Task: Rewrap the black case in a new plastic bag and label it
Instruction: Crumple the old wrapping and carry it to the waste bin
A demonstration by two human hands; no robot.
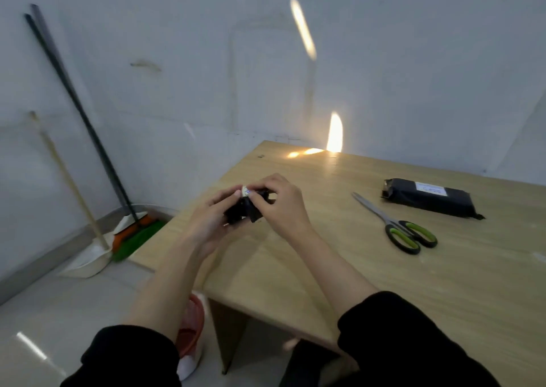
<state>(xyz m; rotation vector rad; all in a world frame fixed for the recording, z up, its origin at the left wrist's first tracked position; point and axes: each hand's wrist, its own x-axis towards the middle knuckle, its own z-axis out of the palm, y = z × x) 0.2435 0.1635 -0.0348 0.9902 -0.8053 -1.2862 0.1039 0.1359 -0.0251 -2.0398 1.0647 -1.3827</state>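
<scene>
Both hands are up over the near-left corner of the wooden surface [384, 283], working a crumpled black wad of plastic [240, 209] with a scrap of white label stuck on top. The left hand [206, 224] cups it from below, its grip closed around the wad; the right hand [277, 206] pinches down on the top edge, fingertips together on the film. It looks soft and nearly weightless, and it seems to crush to whatever shape the fingers give it.

The black case [428, 197] lies well to the right of the hands, flat on the surface, a long rounded block in smooth dark wrapping with a white label [430, 188] on its upper face. It is probably stiff inside and slippery outside, so a hold across its long sides would suit it. Green-handled scissors [396, 224] rest between the hands and the case, blades pointing away.
</scene>
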